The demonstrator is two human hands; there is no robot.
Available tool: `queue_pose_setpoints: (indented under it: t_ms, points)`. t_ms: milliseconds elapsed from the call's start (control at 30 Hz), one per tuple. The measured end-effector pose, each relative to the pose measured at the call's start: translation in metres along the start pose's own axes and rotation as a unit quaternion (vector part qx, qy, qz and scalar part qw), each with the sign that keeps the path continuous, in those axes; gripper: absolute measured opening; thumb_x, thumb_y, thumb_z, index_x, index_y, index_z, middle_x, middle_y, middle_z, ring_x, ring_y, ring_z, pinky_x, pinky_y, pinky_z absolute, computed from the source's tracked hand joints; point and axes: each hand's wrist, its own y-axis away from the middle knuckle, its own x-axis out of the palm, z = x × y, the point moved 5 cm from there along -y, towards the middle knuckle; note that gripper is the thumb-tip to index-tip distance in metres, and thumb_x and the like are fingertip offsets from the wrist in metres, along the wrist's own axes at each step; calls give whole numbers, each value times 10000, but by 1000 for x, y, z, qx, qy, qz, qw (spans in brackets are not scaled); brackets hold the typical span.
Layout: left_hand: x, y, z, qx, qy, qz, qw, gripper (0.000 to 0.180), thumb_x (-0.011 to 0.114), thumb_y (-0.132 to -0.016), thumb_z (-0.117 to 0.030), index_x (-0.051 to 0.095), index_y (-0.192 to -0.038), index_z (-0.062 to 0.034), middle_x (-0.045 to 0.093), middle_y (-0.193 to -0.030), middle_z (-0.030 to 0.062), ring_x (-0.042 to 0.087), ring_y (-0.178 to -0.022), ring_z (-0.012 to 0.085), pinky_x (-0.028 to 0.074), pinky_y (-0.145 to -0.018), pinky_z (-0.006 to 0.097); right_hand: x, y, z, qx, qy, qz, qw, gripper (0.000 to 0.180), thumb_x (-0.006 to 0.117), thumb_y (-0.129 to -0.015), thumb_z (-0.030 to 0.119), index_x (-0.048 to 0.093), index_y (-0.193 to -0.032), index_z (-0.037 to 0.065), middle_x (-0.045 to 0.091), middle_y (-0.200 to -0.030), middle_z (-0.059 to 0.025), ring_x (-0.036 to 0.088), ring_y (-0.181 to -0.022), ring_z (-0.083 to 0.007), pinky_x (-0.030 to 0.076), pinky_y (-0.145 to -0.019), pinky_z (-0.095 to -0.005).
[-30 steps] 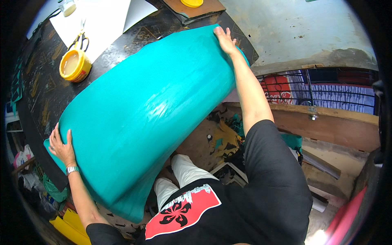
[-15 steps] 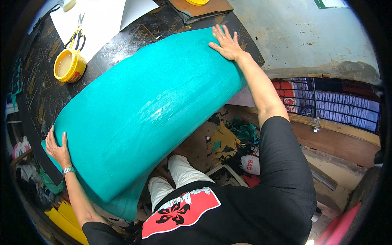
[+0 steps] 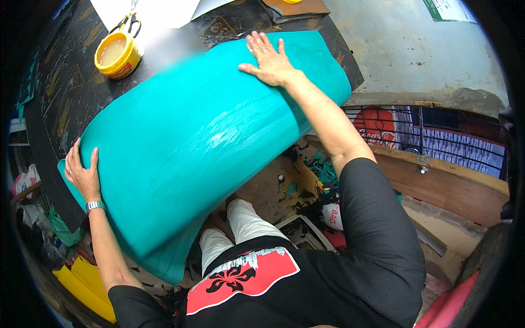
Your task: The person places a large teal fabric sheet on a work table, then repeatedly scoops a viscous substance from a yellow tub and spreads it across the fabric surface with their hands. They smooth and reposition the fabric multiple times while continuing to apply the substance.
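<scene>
A large teal sheet (image 3: 164,158), smooth with a glossy patch near its middle, lies over the dark tabletop and bends down over the near edge towards my legs. My right hand (image 3: 268,61) rests flat on its far part, fingers spread, inwards from the right corner. At the left end, my left hand (image 3: 83,172) lies along the sheet's edge, thumb apart from the fingers. Beyond the sheet stands a yellow tub (image 3: 117,54) of pale, cream-coloured paste. Yellow-and-black scissors (image 3: 128,23) lie just behind it.
White paper (image 3: 164,11) covers part of the black, scuffed table (image 3: 54,109). A brown flat piece (image 3: 295,6) lies at the far edge. Teal and yellow scraps (image 3: 314,175) litter the floor below. Right of me are a metal grille (image 3: 421,131) and a wooden ledge (image 3: 437,175).
My right hand has slid leftwards across the sheet, away from its far right corner. The left hand stays at the left edge. The view has shifted a little.
</scene>
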Motion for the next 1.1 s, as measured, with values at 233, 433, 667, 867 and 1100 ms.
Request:
queue_pose_setpoints:
  t_ms: [233,433,667,867,1100]
  points:
    - [2,3,-2,-37,-26,2,999,640,661,-815,-614,517,-1379,-350,509,-1404,-14,390,-1363,213,175,-1122,624,6,-6,107,-66,-26,-39,997,1023,403,-852,774,111,-1562,100,80,-1632,-113,27,-1510,-269,-21,-1174,-596]
    - [-6,1,-12,-54,-1,5,999,631,652,-813,-621,523,-1368,-351,523,-1374,-29,406,-1346,203,188,-1092,661,11,-8,262,-111,-123,-88,982,1060,414,-834,782,166,-1539,29,119,-1618,-162,60,-1505,-299,-9,-1164,-619]
    - [-25,-1,-21,-75,21,24,997,614,636,-827,-606,525,-1361,-325,537,-1338,-20,424,-1325,208,177,-1085,672,-53,-9,354,-197,-191,-5,962,729,451,-877,707,534,-1394,200,144,-1576,-284,113,-1484,-399,76,-1145,-645]
    - [-22,0,-19,-86,48,32,995,621,639,-822,-622,529,-1357,-328,537,-1324,-15,379,-1353,199,141,-1112,662,-136,-103,241,-58,-230,-164,958,537,519,-907,602,711,-1172,177,667,-1168,-164,623,-1125,-316,495,-950,-400]
    - [-21,0,-18,-95,34,35,994,608,635,-826,-625,525,-1357,-350,536,-1333,-20,400,-1340,202,161,-1099,674,-65,-215,279,-18,17,0,1000,718,356,-864,783,533,-1350,285,608,-1275,-192,596,-1166,-352,458,-978,-483]
